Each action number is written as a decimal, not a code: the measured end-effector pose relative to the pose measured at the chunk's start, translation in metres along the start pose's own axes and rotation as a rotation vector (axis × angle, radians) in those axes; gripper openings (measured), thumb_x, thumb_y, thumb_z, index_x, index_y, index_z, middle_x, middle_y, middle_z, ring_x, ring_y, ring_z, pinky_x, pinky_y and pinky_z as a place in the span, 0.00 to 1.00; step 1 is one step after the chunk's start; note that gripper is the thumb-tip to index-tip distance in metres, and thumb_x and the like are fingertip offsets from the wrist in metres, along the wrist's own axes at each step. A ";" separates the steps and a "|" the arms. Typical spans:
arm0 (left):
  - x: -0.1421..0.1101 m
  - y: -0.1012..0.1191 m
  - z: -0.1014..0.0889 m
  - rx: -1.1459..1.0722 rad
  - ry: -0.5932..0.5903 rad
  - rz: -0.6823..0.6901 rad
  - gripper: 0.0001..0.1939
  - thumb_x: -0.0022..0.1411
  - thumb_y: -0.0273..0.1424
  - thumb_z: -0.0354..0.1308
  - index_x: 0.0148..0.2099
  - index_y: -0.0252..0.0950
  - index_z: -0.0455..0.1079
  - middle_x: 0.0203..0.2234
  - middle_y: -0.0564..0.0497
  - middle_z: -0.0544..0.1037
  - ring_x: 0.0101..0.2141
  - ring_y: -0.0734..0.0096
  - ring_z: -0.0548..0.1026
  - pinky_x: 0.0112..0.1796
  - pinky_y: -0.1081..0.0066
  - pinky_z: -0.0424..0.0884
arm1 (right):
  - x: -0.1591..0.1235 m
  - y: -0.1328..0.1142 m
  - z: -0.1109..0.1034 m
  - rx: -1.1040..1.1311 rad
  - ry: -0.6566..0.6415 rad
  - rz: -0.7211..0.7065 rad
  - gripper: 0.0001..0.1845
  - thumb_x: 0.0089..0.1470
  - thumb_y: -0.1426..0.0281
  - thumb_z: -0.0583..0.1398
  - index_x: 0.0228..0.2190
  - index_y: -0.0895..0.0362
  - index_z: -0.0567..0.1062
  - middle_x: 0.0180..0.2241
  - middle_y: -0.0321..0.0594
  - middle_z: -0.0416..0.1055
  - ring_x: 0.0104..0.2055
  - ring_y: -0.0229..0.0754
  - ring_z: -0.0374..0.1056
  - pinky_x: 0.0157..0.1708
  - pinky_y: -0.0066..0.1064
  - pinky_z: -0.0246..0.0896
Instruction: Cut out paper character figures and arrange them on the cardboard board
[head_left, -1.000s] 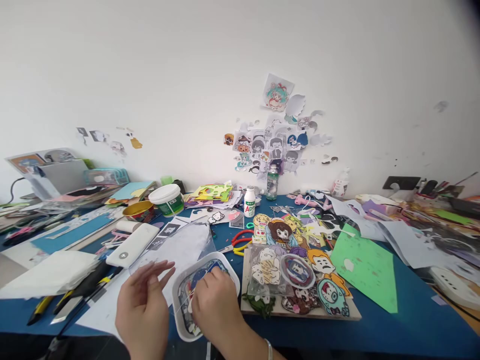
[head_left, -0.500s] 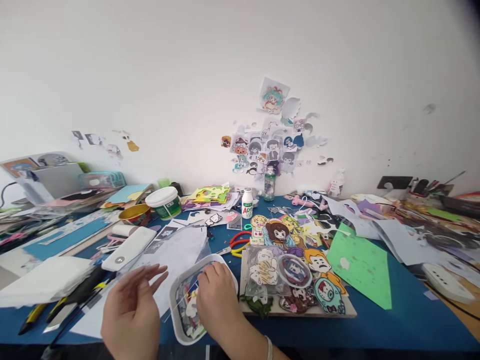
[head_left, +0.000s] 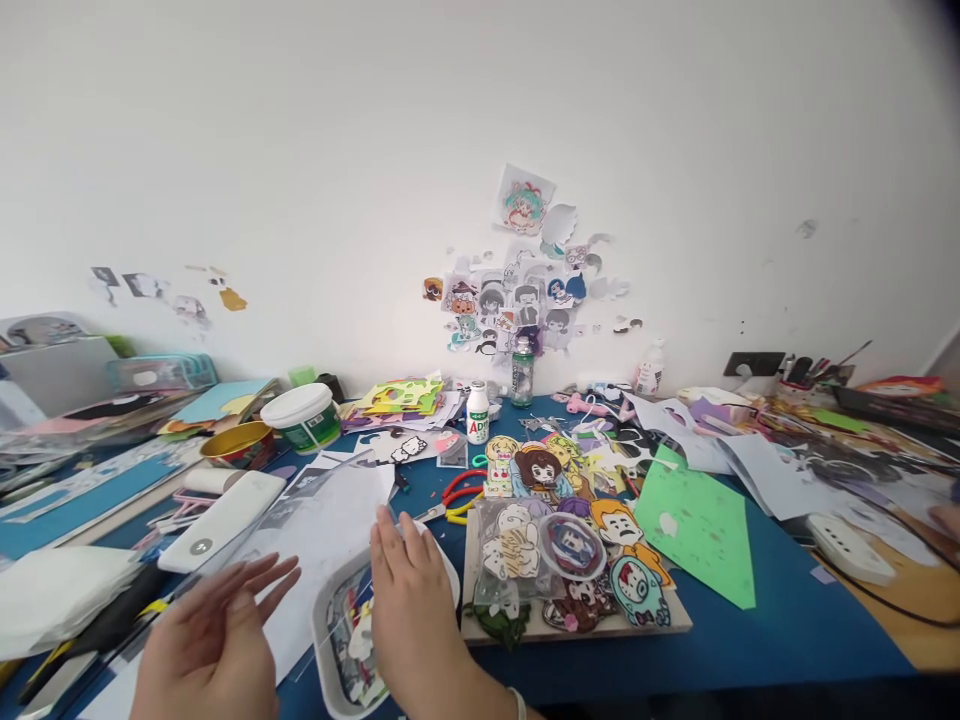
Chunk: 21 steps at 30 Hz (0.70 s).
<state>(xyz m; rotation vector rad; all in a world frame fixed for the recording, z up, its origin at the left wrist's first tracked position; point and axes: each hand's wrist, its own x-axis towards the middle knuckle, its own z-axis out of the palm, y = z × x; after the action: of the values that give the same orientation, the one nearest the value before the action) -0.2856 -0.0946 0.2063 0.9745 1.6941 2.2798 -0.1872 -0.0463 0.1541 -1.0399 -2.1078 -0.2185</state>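
Observation:
My right hand (head_left: pixel 416 605) is over a white plastic tub (head_left: pixel 322 635), its fingers straight and side by side, the palm turned partly away. Small cut-out pieces (head_left: pixel 356 640) in white, red and yellow lie in the tub; my hand covers the tub's right half. To the left of the tub is my left hand (head_left: pixel 217 640), fingers stretched and thumb apart, with nothing visible in it. White paper (head_left: pixel 322 520) lies behind that hand. Right of the tub, a board (head_left: pixel 585 638) bears several cartoon cut-outs (head_left: pixel 540 470) and a small clear bag (head_left: pixel 514 560).
Scissors (head_left: pixel 457 505) with red and yellow handles lie behind the tub. A white bottle (head_left: pixel 477 415), a lidded bucket (head_left: pixel 301 418) and a bowl (head_left: pixel 238 445) stand farther back. Green paper (head_left: pixel 697 530) and a power strip (head_left: pixel 851 548) are at right. Another person's hand (head_left: pixel 946 520) seems to show at the right edge.
The fingers of my right hand were bent down into the tub and are now straightened above it. My left hand keeps its open shape. The view has swung right, shifting everything left.

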 end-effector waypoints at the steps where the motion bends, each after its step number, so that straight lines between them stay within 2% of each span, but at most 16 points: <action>1: 0.001 0.000 -0.001 0.004 0.009 0.002 0.11 0.56 0.40 0.56 0.38 0.39 0.65 0.33 0.50 0.73 0.34 0.62 0.76 0.45 0.47 0.72 | -0.006 0.000 0.007 -0.016 -0.008 0.004 0.26 0.50 0.80 0.53 0.53 0.68 0.63 0.58 0.48 0.58 0.56 0.53 0.57 0.49 0.44 0.62; 2: 0.002 0.000 -0.002 0.011 0.022 0.007 0.10 0.56 0.39 0.56 0.37 0.39 0.65 0.32 0.50 0.73 0.34 0.63 0.76 0.45 0.47 0.72 | -0.010 0.000 0.013 -0.034 -0.022 0.006 0.24 0.50 0.80 0.54 0.51 0.68 0.66 0.54 0.51 0.64 0.53 0.53 0.61 0.47 0.43 0.63; 4: 0.005 -0.001 -0.003 0.024 0.041 0.002 0.09 0.56 0.38 0.57 0.36 0.38 0.65 0.32 0.50 0.74 0.34 0.62 0.77 0.45 0.47 0.71 | -0.014 0.000 0.022 -0.064 -0.066 0.018 0.16 0.49 0.80 0.57 0.42 0.66 0.73 0.41 0.51 0.74 0.43 0.51 0.68 0.42 0.42 0.66; 6: 0.007 -0.001 -0.005 0.040 0.050 -0.011 0.09 0.56 0.37 0.56 0.35 0.38 0.65 0.31 0.50 0.74 0.33 0.62 0.77 0.46 0.47 0.71 | -0.014 -0.002 0.026 -0.083 -0.102 0.037 0.07 0.46 0.81 0.59 0.29 0.62 0.76 0.27 0.45 0.75 0.32 0.48 0.70 0.34 0.41 0.68; 7: 0.007 0.000 -0.005 0.047 0.056 -0.016 0.08 0.57 0.37 0.56 0.35 0.38 0.65 0.32 0.50 0.74 0.33 0.61 0.77 0.46 0.47 0.71 | -0.013 -0.003 0.026 -0.088 -0.106 0.051 0.06 0.45 0.82 0.59 0.24 0.61 0.75 0.23 0.43 0.73 0.29 0.48 0.69 0.30 0.40 0.68; 9: 0.008 0.000 -0.006 0.045 0.071 -0.017 0.08 0.57 0.36 0.56 0.36 0.38 0.65 0.32 0.49 0.74 0.34 0.61 0.77 0.45 0.48 0.72 | -0.011 -0.004 0.023 -0.089 -0.099 0.060 0.08 0.43 0.82 0.60 0.20 0.59 0.72 0.21 0.42 0.71 0.26 0.47 0.68 0.24 0.37 0.66; 11: 0.008 0.002 -0.007 0.020 0.095 -0.008 0.08 0.56 0.35 0.57 0.37 0.38 0.65 0.32 0.50 0.74 0.35 0.62 0.77 0.45 0.50 0.73 | -0.011 -0.005 0.018 -0.078 -0.089 0.049 0.08 0.44 0.82 0.60 0.21 0.58 0.71 0.20 0.41 0.70 0.23 0.46 0.67 0.19 0.34 0.63; 13: 0.008 0.003 -0.008 -0.004 0.107 -0.013 0.09 0.55 0.35 0.57 0.38 0.38 0.65 0.32 0.50 0.74 0.34 0.62 0.77 0.44 0.52 0.74 | -0.012 -0.005 0.010 -0.064 -0.072 0.032 0.08 0.46 0.82 0.59 0.26 0.58 0.73 0.21 0.40 0.70 0.24 0.45 0.67 0.17 0.32 0.61; 16: 0.008 0.004 -0.011 -0.031 0.103 -0.034 0.10 0.54 0.35 0.57 0.39 0.37 0.65 0.32 0.50 0.74 0.34 0.62 0.77 0.43 0.53 0.74 | -0.015 -0.006 -0.005 0.027 -0.043 0.067 0.17 0.48 0.81 0.59 0.42 0.58 0.71 0.30 0.42 0.73 0.31 0.47 0.70 0.22 0.32 0.64; 17: 0.009 0.004 -0.012 -0.049 0.100 -0.045 0.10 0.54 0.34 0.57 0.39 0.37 0.65 0.32 0.50 0.74 0.34 0.62 0.77 0.42 0.53 0.74 | -0.017 -0.005 -0.010 0.091 -0.062 0.101 0.17 0.49 0.79 0.59 0.42 0.58 0.70 0.31 0.42 0.73 0.31 0.47 0.70 0.24 0.32 0.64; 19: 0.011 0.004 -0.014 -0.093 0.099 -0.070 0.11 0.53 0.32 0.57 0.40 0.38 0.65 0.32 0.50 0.75 0.34 0.61 0.77 0.41 0.53 0.74 | -0.020 -0.005 -0.021 0.233 -0.143 0.187 0.06 0.53 0.74 0.57 0.34 0.58 0.73 0.26 0.41 0.73 0.28 0.46 0.69 0.25 0.32 0.64; 21: 0.015 0.004 -0.017 -0.140 0.099 -0.104 0.12 0.51 0.31 0.58 0.40 0.39 0.65 0.32 0.50 0.75 0.34 0.61 0.77 0.40 0.54 0.75 | -0.023 -0.004 -0.029 0.382 -0.211 0.282 0.10 0.56 0.73 0.52 0.29 0.57 0.73 0.25 0.41 0.71 0.29 0.45 0.69 0.28 0.33 0.64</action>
<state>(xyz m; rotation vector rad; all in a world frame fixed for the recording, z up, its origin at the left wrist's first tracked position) -0.3055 -0.1024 0.2133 0.7394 1.5564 2.3761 -0.1653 -0.0756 0.1588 -1.1436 -2.0448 0.4332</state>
